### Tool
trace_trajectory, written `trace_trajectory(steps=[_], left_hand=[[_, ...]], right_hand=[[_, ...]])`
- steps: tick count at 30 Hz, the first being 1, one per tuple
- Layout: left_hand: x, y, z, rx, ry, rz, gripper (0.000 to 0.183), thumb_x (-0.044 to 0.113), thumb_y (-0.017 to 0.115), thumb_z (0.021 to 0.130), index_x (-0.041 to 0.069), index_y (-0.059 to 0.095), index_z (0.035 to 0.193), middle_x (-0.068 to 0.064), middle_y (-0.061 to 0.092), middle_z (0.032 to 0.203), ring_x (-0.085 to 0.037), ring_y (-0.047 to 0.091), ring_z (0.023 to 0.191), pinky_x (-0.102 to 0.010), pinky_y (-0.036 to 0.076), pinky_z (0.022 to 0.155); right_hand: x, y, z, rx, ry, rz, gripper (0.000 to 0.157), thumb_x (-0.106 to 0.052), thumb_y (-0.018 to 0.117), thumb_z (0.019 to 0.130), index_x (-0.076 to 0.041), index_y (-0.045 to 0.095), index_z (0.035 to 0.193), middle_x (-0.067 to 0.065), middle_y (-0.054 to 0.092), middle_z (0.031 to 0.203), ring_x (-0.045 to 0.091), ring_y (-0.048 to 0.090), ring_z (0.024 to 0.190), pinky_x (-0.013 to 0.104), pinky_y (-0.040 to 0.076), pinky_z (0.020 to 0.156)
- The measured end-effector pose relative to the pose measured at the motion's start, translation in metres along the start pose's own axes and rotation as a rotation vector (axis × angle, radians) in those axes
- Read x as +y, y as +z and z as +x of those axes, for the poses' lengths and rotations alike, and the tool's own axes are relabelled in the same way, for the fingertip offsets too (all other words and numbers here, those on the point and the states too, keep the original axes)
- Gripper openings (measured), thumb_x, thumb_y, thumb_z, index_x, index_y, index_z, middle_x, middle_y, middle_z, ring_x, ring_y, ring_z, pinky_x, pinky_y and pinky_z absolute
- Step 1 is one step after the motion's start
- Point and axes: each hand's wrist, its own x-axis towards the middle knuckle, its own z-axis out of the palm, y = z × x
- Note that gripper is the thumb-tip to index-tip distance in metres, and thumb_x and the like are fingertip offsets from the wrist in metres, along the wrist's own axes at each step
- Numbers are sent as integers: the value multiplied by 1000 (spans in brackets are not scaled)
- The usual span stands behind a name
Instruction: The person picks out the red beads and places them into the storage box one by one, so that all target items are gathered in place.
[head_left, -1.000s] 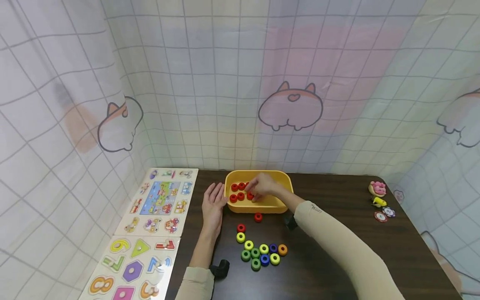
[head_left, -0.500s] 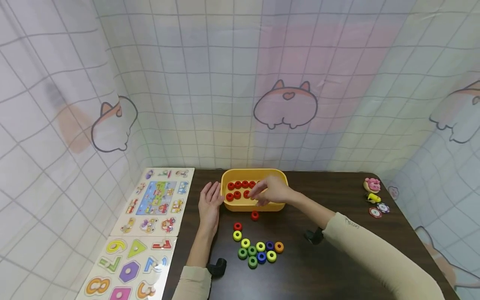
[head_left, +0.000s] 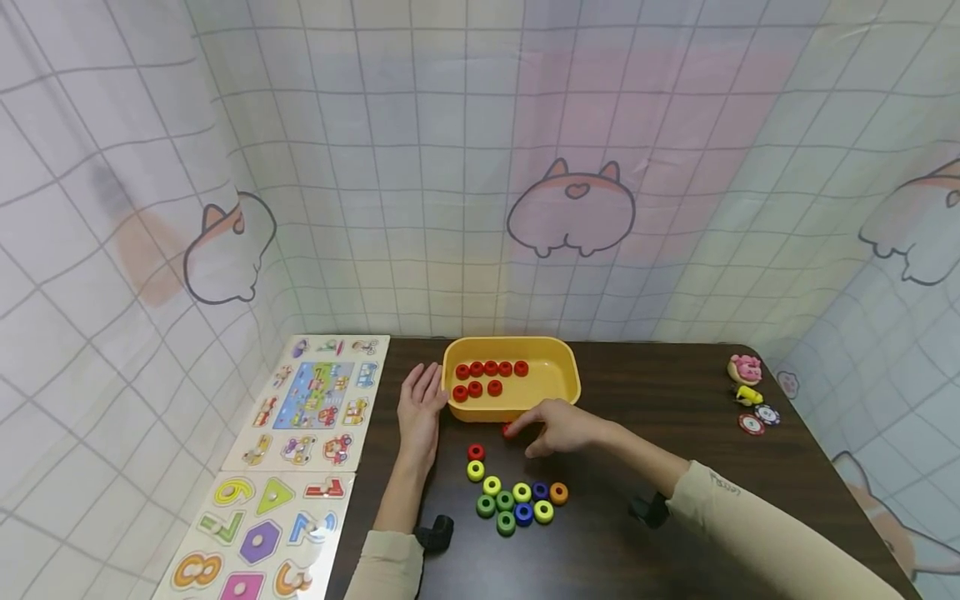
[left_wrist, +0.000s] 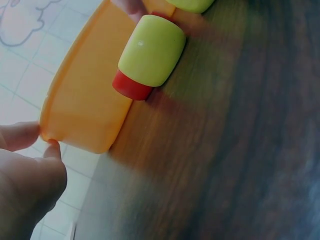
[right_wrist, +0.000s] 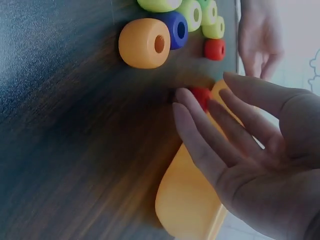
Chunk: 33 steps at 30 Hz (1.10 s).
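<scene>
My left hand (head_left: 418, 417) lies at the left end of a yellow tray (head_left: 546, 383), its straight fingers touching the side. In the left wrist view, thumb and finger touch the tray's corner. My right hand (head_left: 566, 427) is just in front of the tray with spread, mostly straight fingers. Its fingertips are at a red bead (head_left: 507, 429), which they partly cover; in the right wrist view the red bead (right_wrist: 202, 96) shows behind the fingers, with no grip visible. Several red beads (head_left: 491, 367) sit in two rows in the tray's left part.
Another red bead (head_left: 476, 452) lies on the dark table, near several yellow, green, blue and purple beads and an orange bead (head_left: 558, 493). Puzzle boards (head_left: 315, 396) line the left side. Chips (head_left: 752, 424) and small toys (head_left: 745, 369) lie far right; a patterned curtain hangs behind.
My right hand has left the tray and come forward to the red bead at its front. Red beads it covered are now in view. The left hand stays at the tray.
</scene>
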Motion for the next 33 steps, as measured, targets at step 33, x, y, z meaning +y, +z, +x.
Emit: trace_trajectory(steps=[33], left_hand=[[-3,-4,2,-11,2,-45,67,-15,51,93,8,25,150,-22,29,155,-30,31,144,-44,30,113]], right_hand=[[-27,-53,34,137,107,347,22,-1,65,91,2,70,113,16,72,103,43,70,85,55,56,77]])
